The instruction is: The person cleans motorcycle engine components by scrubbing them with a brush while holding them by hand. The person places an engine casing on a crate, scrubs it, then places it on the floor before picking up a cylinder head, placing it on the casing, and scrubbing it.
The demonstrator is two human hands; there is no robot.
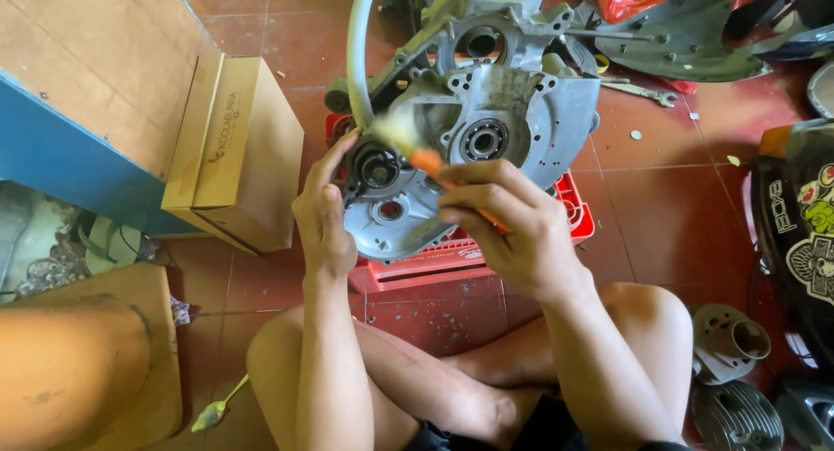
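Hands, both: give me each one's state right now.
Left hand: gripping the edge of the grey metal engine casing.
Right hand: closed on the orange-handled brush.

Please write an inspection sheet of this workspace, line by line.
Surface: red tile floor, dusty.
Job's things: grey engine case resting on red crate; orange-handled brush, blurred, against the case.
Clutter: cardboard box, wrench, spoon, cylinder parts.
Grips: left hand steadies the case edge; right hand holds the brush.
Cables: white tube beside the case.
Surroundings: blue-edged wooden board, black stickered panel.
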